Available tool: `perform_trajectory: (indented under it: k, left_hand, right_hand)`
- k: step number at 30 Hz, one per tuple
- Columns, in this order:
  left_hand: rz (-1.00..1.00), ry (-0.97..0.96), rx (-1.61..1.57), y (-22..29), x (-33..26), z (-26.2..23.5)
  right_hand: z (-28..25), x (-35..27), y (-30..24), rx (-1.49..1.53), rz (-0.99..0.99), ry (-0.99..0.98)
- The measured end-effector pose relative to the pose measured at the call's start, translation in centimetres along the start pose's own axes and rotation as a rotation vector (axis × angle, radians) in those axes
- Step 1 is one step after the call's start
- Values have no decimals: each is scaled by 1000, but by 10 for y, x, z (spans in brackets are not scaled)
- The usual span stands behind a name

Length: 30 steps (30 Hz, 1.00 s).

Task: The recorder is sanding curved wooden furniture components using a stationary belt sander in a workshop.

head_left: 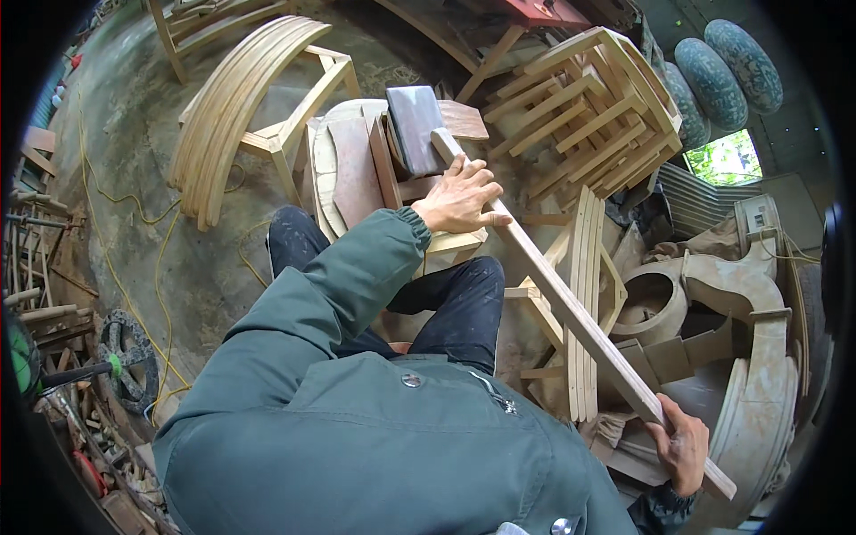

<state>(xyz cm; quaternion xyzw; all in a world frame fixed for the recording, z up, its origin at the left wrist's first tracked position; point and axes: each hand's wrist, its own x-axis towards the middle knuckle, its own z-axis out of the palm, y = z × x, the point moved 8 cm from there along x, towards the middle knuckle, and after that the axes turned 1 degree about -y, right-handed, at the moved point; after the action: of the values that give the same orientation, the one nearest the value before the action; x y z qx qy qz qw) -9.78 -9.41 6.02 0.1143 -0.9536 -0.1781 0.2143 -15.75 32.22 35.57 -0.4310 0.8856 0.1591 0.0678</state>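
A long, straight wooden strip (571,305) runs slantwise from the middle of the view down to the lower right. My left hand (459,196) is closed over it near its far end, fingers across the top and thumb on the near side. Close to the other end, my right hand (685,446) grips the same strip. The strip's far tip lies against or just over a flat grey-topped block (415,125); contact is hard to tell. That block rests among wooden boards (357,165) in front of my knees.
Curved wooden frames (241,107) stand at the far left. Stacked slatted wooden frames (588,116) are at the far right. More strips (584,303) stand beside my right leg, near a large curved machine housing (767,357). A yellow cord (160,294) crosses the floor at left.
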Motion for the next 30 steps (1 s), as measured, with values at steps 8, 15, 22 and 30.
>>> perform_trajectory:
  k: [8, 15, 22, 30]
  left_hand:
    - [-17, 118, -62, -50, 0, -18]
    - [-50, 58, -3, -102, 7, -29]
    - [-123, -45, 194, -149, 26, -28]
    - [-302, -98, 245, -221, 55, -43]
  right_hand:
    - [-19, 26, -44, -4, 39, -11]
    - [31, 53, -66, -9, 32, -32]
    - [167, 78, -83, 112, 82, -31]
    - [152, 132, -144, 137, 62, -37]
